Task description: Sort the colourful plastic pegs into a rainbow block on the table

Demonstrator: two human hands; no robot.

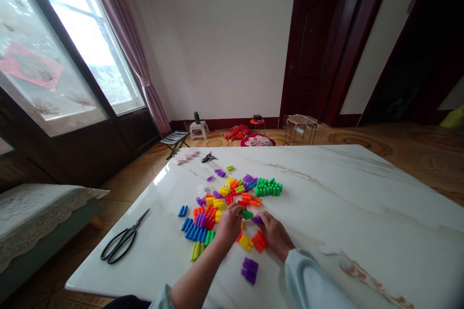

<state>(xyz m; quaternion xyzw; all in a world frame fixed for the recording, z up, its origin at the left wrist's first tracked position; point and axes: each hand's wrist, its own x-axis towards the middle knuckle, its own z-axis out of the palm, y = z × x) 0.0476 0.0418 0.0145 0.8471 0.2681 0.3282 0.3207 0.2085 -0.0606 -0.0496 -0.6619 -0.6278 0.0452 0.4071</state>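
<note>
My left hand (230,222) pinches a green plastic building block (247,214) over the middle of the pile. Just to its right, my right hand (273,232) has its fingers closed on a purple block (257,219). The two blocks are close together; whether they touch I cannot tell. Orange blocks (259,241) and a yellow block (246,243) lie just below my hands. Nearer to me is a joined purple piece (250,270). Blue blocks (196,230) and other coloured ones spread left of my left hand, and a joined green cluster (268,187) lies beyond my right.
Black-handled scissors (121,244) lie on the white marbled table (344,203) at the left. A dark clip-like tool (209,157) rests near the far edge. Beyond the table are a folding stool (175,139), a white stool (199,129) and a round wire-legged stool (300,123).
</note>
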